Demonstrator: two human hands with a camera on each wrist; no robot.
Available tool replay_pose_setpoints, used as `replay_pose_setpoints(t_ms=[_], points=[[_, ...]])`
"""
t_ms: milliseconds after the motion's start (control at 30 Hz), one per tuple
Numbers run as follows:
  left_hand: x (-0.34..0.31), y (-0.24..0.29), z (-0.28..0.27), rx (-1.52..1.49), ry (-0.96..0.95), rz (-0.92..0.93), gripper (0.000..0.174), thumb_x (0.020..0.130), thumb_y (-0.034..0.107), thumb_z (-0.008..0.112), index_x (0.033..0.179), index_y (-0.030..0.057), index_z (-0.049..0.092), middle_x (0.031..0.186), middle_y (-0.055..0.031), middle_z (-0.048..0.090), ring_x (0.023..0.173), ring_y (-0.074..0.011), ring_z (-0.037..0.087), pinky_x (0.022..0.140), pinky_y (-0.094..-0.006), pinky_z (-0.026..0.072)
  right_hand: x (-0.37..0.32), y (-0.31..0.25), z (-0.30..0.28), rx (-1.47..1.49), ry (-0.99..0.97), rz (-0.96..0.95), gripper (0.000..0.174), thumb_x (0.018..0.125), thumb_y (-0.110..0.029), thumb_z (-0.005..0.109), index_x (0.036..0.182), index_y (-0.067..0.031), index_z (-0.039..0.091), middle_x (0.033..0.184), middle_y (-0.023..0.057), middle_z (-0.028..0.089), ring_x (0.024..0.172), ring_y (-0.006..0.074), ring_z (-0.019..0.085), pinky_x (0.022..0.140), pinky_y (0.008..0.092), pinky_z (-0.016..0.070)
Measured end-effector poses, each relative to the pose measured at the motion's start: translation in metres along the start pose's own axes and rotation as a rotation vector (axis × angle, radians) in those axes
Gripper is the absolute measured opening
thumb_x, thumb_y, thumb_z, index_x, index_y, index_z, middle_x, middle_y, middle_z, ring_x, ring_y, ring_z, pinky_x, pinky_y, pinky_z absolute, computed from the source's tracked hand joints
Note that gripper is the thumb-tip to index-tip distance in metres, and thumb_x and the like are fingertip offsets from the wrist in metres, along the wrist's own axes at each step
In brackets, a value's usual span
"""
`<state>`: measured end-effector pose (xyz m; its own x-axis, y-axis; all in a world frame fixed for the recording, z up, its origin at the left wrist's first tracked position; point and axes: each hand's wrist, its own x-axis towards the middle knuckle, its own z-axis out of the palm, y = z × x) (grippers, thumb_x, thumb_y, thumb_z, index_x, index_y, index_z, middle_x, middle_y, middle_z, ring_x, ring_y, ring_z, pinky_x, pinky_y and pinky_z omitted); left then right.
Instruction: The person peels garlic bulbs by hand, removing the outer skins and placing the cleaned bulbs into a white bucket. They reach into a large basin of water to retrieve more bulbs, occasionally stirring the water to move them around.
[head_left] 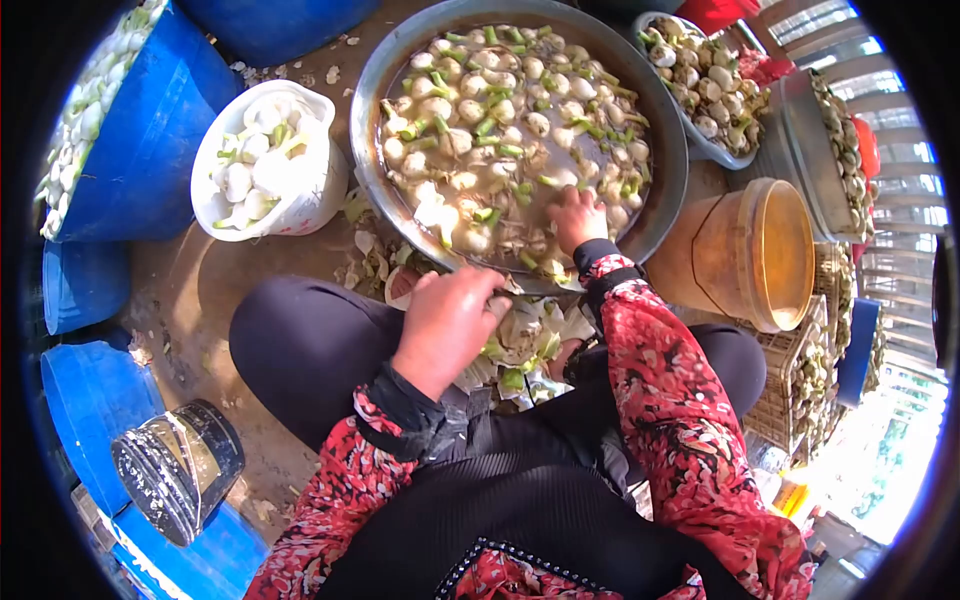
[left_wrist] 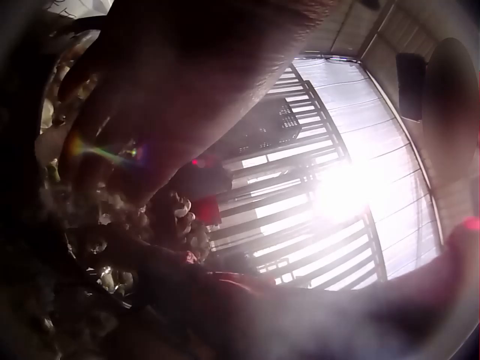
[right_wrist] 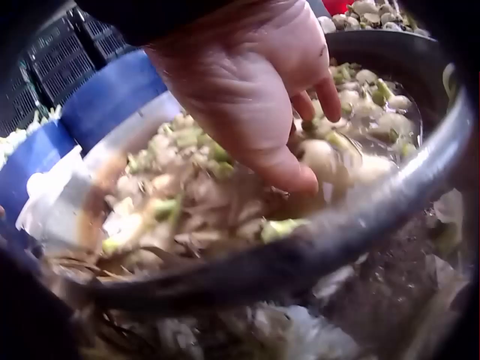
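A wide metal basin (head_left: pixel 672 170) holds murky water and many pale bulbs with short green stems (head_left: pixel 470 112), which look like fresh garlic. Reaching over its near right side, my right hand (head_left: pixel 580 220) has its fingers down among the bulbs. In the right wrist view, the thumb and loosely bent fingers of that hand (right_wrist: pixel 255 97) are beside a whitish bulb (right_wrist: pixel 321 159). My left hand (head_left: pixel 450 320) is at the near rim with its fingers bent, a small brownish scrap (head_left: pixel 512 286) by the fingertips. I cannot tell whether it holds this. The left wrist view is dark.
Peeled leaves (head_left: pixel 525 340) lie between my legs below the basin. On the left stand a white bucket (head_left: pixel 318 165) of cleaned bulbs and a large blue tub (head_left: pixel 170 130). An orange-tan bucket (head_left: pixel 700 250) and a bowl (head_left: pixel 735 160) of bulbs are on the right.
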<state>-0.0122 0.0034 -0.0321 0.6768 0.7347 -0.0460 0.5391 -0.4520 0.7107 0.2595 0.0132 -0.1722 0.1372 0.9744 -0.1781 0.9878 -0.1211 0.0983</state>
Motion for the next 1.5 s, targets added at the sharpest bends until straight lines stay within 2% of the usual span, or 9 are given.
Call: replay_pose_setpoints(t_ms=[167,300,400,633,833,1167,1333,1467,1500], points=[[0.008,0.005,-0.006,-0.153,0.020,-0.041,0.021,0.085,0.011,0.070,0.105,0.0046,0.068,0.090,-0.0126,0.069,0.090,-0.0319,0.068,0.079,-0.0410,0.0524,0.014,0.015,0.007,0.207,0.100,0.036,0.015,0.083,-0.023,0.071,0.095,-0.0139,0.069,0.108,0.0084,0.064,0.102,0.0304,0.061,0.087,0.0470,0.0487],[0.012,0.017,-0.011,-0.327,0.165,-0.124,0.027,0.083,0.002,0.069,0.110,0.0034,0.068,0.105,-0.0119,0.069,0.094,-0.0300,0.069,0.084,-0.0373,0.0530,-0.005,0.002,-0.049,1.673,-0.028,0.561,0.020,0.093,-0.023,0.064,0.103,-0.0062,0.059,0.094,0.0066,0.065,0.078,0.0211,0.066,0.069,0.0350,0.0538],[0.019,0.019,-0.014,-0.248,0.296,-0.044,0.031,0.085,0.004,0.071,0.116,0.0048,0.068,0.111,-0.0122,0.067,0.098,-0.0267,0.068,0.087,-0.0346,0.0522,-0.039,-0.026,-0.101,2.031,-0.143,0.492,0.024,0.098,-0.028,0.060,0.106,-0.0059,0.057,0.093,0.0031,0.062,0.076,0.0128,0.065,0.064,0.0284,0.0522],[0.013,0.018,-0.017,-0.313,0.405,0.000,0.017,0.088,0.007,0.072,0.105,0.0041,0.074,0.095,-0.0096,0.072,0.090,-0.0224,0.069,0.082,-0.0316,0.0532,-0.094,-0.060,-0.155,2.006,-0.171,0.446,0.043,0.100,-0.039,0.061,0.126,-0.0054,0.051,0.099,0.0047,0.063,0.080,0.0114,0.063,0.065,0.0255,0.0539],[0.009,0.014,-0.011,-0.531,0.301,-0.017,0.016,0.088,0.006,0.072,0.103,0.0023,0.074,0.093,-0.0089,0.070,0.087,-0.0199,0.068,0.080,-0.0294,0.0520,-0.129,-0.065,-0.150,2.038,-0.119,0.272,0.058,0.091,-0.019,0.076,0.138,-0.0041,0.044,0.119,0.0151,0.065,0.103,0.0179,0.065,0.077,0.0282,0.0574],[0.001,0.019,-0.012,-0.240,0.274,0.006,0.016,0.085,0.004,0.070,0.101,0.0010,0.068,0.093,-0.0086,0.068,0.084,-0.0207,0.068,0.078,-0.0313,0.0529,-0.142,-0.073,-0.148,1.845,-0.022,0.280,0.054,0.096,-0.022,0.070,0.137,0.0016,0.045,0.116,0.0137,0.065,0.096,0.0198,0.068,0.078,0.0299,0.0581],[0.007,0.008,-0.006,-0.445,0.355,-0.178,0.009,0.091,0.006,0.068,0.098,0.0014,0.065,0.085,-0.0019,0.068,0.077,-0.0079,0.062,0.070,-0.0257,0.0514,-0.145,-0.063,-0.150,2.318,-0.111,0.181,0.052,0.103,-0.032,0.056,0.143,-0.0019,0.042,0.114,0.0132,0.065,0.092,0.0224,0.067,0.078,0.0314,0.0552],[0.008,0.011,-0.019,-0.313,0.480,-0.184,0.016,0.088,0.004,0.069,0.104,0.0026,0.065,0.091,-0.0054,0.070,0.084,-0.0155,0.066,0.078,-0.0299,0.0530,-0.147,-0.050,-0.148,2.402,-0.119,0.098,0.057,0.103,-0.040,0.052,0.148,-0.0057,0.039,0.107,0.0140,0.065,0.087,0.0213,0.063,0.072,0.0302,0.0514],[0.009,0.019,-0.020,-0.313,0.516,0.050,0.019,0.087,0.003,0.069,0.105,0.0030,0.067,0.096,-0.0065,0.070,0.090,-0.0190,0.067,0.083,-0.0318,0.0524,-0.148,-0.048,-0.145,2.421,-0.117,0.076,0.059,0.103,-0.040,0.053,0.148,-0.0061,0.038,0.106,0.0143,0.065,0.086,0.0210,0.062,0.070,0.0299,0.0505]])
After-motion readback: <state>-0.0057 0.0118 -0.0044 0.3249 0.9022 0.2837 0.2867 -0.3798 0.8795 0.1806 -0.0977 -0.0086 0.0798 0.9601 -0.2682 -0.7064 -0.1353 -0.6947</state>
